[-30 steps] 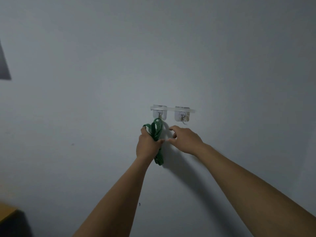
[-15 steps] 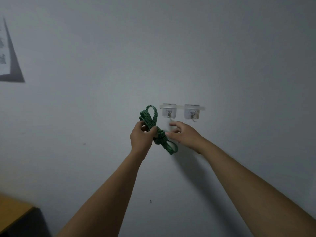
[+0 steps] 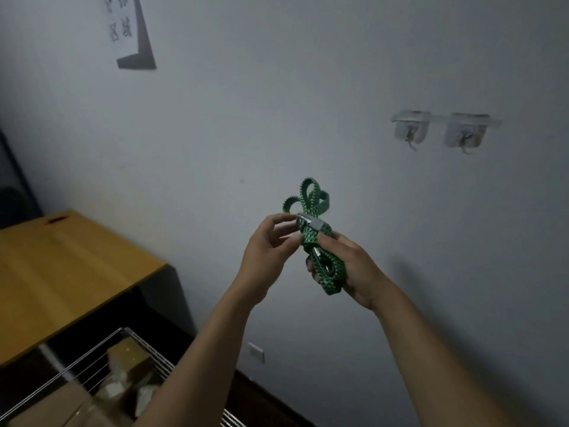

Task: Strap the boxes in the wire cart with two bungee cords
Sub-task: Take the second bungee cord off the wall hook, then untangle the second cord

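Note:
A bundled green bungee cord (image 3: pixel 317 238) with black flecks and metal ends is held in front of the wall between both hands. My right hand (image 3: pixel 354 268) grips the lower part of the bundle. My left hand (image 3: pixel 268 248) pinches the metal end near the top, and loops of cord stick up above it. At the lower left stands the wire cart (image 3: pixel 92 362) with brown cardboard boxes (image 3: pixel 129 359) inside it, partly hidden by my left forearm.
Two clear adhesive hooks (image 3: pixel 437 131) are stuck on the grey wall at the upper right, both bare. A wooden table (image 3: pixel 61 272) stands at the left above the cart. A paper notice (image 3: pixel 123 23) hangs at the upper left. A small socket plate (image 3: pixel 256 352) sits low on the wall.
The cord came off the left wall hook and both hands carried it down and away. My right hand now grips the bundle. The view swung down and left, showing table and cart.

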